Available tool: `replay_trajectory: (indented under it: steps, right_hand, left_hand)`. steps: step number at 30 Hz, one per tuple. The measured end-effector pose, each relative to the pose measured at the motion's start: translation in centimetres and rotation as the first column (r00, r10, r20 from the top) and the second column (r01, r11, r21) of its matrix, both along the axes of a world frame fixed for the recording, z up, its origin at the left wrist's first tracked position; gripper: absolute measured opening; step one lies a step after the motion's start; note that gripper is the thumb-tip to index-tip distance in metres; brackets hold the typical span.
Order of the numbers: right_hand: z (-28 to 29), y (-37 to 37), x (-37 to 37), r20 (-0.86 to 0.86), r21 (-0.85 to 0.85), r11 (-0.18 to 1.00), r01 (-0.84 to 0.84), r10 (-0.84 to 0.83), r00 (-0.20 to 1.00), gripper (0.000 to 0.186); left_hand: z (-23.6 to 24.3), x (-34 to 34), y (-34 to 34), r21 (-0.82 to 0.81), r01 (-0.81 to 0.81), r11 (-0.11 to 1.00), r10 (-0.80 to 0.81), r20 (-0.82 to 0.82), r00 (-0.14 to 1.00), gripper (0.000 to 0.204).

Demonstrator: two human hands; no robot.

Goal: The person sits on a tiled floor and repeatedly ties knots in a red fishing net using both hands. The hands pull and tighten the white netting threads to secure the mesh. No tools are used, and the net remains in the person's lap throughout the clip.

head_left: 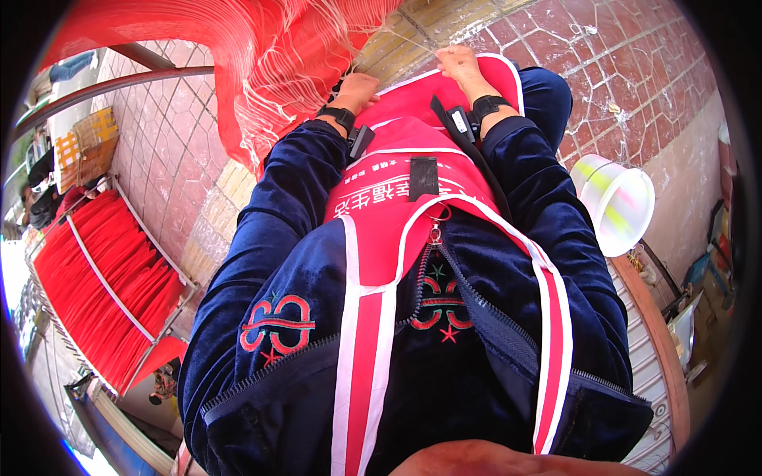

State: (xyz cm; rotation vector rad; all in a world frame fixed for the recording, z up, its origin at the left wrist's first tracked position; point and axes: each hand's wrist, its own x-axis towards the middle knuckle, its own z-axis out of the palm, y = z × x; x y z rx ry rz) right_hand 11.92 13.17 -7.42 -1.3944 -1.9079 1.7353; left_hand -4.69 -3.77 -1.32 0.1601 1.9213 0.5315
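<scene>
A large sheet of red cloth [294, 55] hangs in front of me on the left, its edge trailing loose white threads [266, 99]. My left hand [359, 90] is closed beside that fringed edge, its fingers curled; what they hold is too small to make out. Farther to the right, my right hand [459, 67] is raised over my lap with its fingers pinched together. Thin pale strands run from the cloth's fringe toward those fingertips. Below both hands lies the red apron [381, 186] with white trim that I wear. Each wrist carries a black strap.
A white bucket [615, 198] with yellow-green and pink marks stands by my right arm. At the left, more red material [111, 278] lies in a metal frame, with an orange-checked box [87, 147] beyond it. A curved metal bar [119, 82] reaches the hanging cloth. Paving tiles cover the ground.
</scene>
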Motion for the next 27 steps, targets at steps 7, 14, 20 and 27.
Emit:
replay_trajectory:
  steps: [7, 14, 20, 27]
  right_hand:
    - [1.4, -0.1, -0.2, 0.019, -0.223, 0.959, 0.174, -0.174, 0.985, 0.021]
    - [3.3, -0.8, -0.7, -0.074, -0.385, 0.914, 0.130, -0.171, 0.982, 0.023]
    - [3.8, -0.7, -1.3, -0.089, -0.435, 0.899, 0.041, -0.089, 0.992, 0.025]
    - [3.9, 0.2, -1.1, -0.144, -0.515, 0.856, -0.035, -0.046, 0.989, 0.027]
  left_hand:
    - [-1.0, -2.9, 0.6, 0.180, -0.208, 0.961, 0.226, -0.084, 0.971, 0.038]
    - [-0.7, -5.7, 2.0, 0.162, -0.258, 0.953, 0.269, -0.053, 0.962, 0.034]
    - [-2.4, -2.9, 2.1, 0.017, -0.300, 0.954, 0.295, 0.141, 0.945, 0.026]
    - [-6.0, -1.2, 2.7, -0.053, -0.436, 0.898, 0.435, 0.233, 0.869, 0.042]
